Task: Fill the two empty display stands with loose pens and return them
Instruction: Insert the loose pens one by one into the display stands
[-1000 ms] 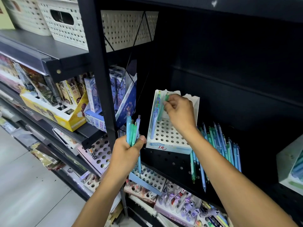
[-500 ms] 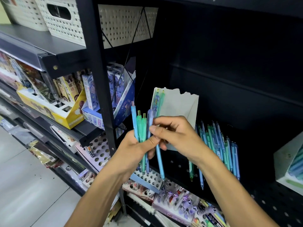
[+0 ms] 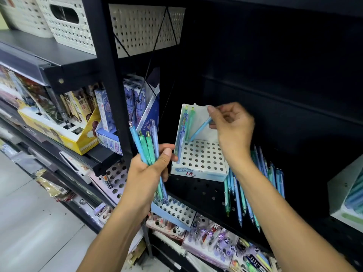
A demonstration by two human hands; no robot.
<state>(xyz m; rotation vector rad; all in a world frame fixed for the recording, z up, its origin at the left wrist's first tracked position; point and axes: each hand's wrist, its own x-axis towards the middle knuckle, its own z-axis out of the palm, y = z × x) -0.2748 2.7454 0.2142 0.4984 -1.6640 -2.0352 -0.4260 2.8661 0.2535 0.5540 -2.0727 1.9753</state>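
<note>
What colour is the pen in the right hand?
Light blue pen, right hand; head view.

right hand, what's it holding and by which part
The right hand pinches a blue pen by its top end, tip down at the display stand.

Front edge of the white pen stand (image 3: 198, 170): I can read "COLOR BLOCKING" in a blue shape, and a red hand-drawn mark next to it that I can't make out.
Blue card box (image 3: 150, 119): I see letters like "ENJOY", but they are too small for me to be sure.
Other boxes: I can't read their words.
</note>
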